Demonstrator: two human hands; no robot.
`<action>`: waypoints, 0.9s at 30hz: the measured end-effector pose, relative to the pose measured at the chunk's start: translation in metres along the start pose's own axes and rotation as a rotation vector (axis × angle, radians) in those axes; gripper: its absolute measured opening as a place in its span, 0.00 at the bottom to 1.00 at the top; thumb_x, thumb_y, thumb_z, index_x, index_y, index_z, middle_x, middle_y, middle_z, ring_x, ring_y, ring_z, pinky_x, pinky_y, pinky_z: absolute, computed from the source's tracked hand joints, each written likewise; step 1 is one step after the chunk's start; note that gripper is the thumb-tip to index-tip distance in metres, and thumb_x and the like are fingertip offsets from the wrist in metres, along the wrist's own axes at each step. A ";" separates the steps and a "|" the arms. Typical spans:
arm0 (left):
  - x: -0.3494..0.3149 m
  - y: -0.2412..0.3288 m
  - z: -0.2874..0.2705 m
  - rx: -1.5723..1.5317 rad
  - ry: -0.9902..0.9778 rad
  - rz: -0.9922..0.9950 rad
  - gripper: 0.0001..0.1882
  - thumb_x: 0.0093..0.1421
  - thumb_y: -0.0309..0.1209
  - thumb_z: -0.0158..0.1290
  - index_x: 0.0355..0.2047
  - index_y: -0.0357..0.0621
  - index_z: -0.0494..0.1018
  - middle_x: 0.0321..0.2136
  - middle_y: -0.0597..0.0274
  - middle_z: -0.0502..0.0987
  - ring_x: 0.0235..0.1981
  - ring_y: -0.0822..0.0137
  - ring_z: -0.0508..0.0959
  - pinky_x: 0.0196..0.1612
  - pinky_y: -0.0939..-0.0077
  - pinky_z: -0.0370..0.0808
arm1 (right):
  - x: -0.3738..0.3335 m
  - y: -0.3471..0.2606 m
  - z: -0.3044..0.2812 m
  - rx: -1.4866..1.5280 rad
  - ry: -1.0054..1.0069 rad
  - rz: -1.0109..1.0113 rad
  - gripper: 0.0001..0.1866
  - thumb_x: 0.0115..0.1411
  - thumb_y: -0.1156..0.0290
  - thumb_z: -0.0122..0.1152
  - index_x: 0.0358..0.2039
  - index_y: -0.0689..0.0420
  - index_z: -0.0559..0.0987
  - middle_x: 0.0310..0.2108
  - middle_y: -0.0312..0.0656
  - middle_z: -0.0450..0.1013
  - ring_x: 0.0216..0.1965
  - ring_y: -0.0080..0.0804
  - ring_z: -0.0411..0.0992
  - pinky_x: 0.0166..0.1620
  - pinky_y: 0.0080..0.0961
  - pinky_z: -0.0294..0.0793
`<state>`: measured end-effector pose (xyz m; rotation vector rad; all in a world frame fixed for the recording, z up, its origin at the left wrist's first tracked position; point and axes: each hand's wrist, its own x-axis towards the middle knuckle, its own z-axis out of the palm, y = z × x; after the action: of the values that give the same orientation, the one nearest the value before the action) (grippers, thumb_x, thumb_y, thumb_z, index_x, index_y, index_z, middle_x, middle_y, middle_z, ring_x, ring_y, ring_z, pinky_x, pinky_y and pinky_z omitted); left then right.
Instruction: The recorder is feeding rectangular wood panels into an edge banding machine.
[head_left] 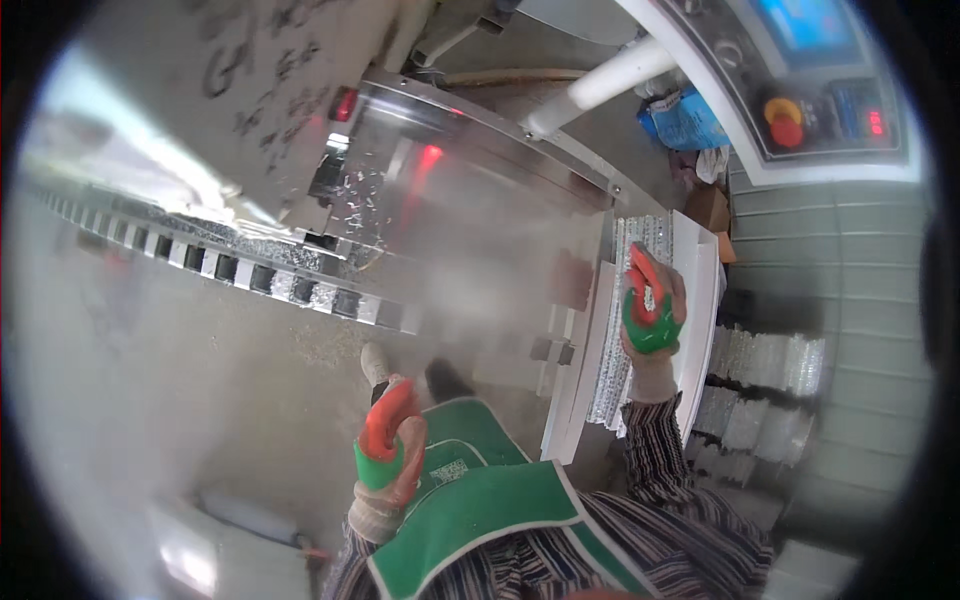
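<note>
My right hand point(653, 305), in a glove with orange-red fingers and a green patch, rests with curled fingers on long, silvery, ridged strips point(612, 365). The strips lie side by side in a white tray point(700, 330) at the right end of the machine; the fingertips close over their edge, partly hidden. In front of the green apron my left hand point(388, 440), gloved alike, is raised with its fingers bent together. Nothing shows sticking out of it, and it is apart from the machine.
A hazy machine bed point(480, 240) with red lights lies ahead. A slotted metal rail point(230, 268) runs off left. At upper right hangs a control panel point(800, 90) with a red stop button point(783, 122). More bundled strips point(765, 360) lie right of the tray.
</note>
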<state>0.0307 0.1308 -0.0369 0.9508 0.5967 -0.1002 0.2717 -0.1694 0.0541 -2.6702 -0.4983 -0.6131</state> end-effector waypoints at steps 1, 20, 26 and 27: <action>0.001 0.000 0.005 0.026 -0.028 -0.003 0.21 0.72 0.25 0.50 0.64 0.36 0.69 0.63 0.58 0.71 0.64 0.66 0.70 0.70 0.70 0.61 | -0.006 0.009 -0.006 -0.039 -0.009 0.079 0.20 0.58 0.72 0.69 0.52 0.53 0.84 0.44 0.41 0.81 0.45 0.38 0.77 0.49 0.35 0.78; 0.017 0.026 0.090 0.239 -0.219 -0.031 0.25 0.69 0.29 0.56 0.64 0.32 0.67 0.54 0.52 0.77 0.54 0.61 0.76 0.61 0.65 0.72 | -0.158 0.232 -0.098 -0.659 -0.173 0.715 0.47 0.62 0.40 0.62 0.75 0.43 0.56 0.71 0.51 0.60 0.68 0.56 0.62 0.68 0.50 0.64; 0.025 0.029 0.112 0.371 -0.313 0.081 0.25 0.69 0.33 0.58 0.63 0.35 0.70 0.52 0.54 0.78 0.50 0.64 0.78 0.56 0.68 0.74 | -0.194 0.271 -0.115 -0.728 -0.401 1.098 0.50 0.59 0.37 0.61 0.75 0.49 0.56 0.72 0.52 0.58 0.69 0.53 0.61 0.67 0.50 0.64; 0.027 0.029 0.115 0.380 -0.331 0.088 0.25 0.69 0.33 0.58 0.63 0.35 0.70 0.52 0.54 0.78 0.50 0.64 0.78 0.56 0.68 0.74 | -0.203 0.277 -0.119 -0.379 -0.425 1.116 0.54 0.56 0.35 0.62 0.74 0.52 0.56 0.73 0.54 0.56 0.71 0.55 0.57 0.71 0.48 0.60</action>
<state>0.1127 0.0616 0.0203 1.2949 0.2307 -0.2935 0.1724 -0.5123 -0.0130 -2.8274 1.0733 0.2237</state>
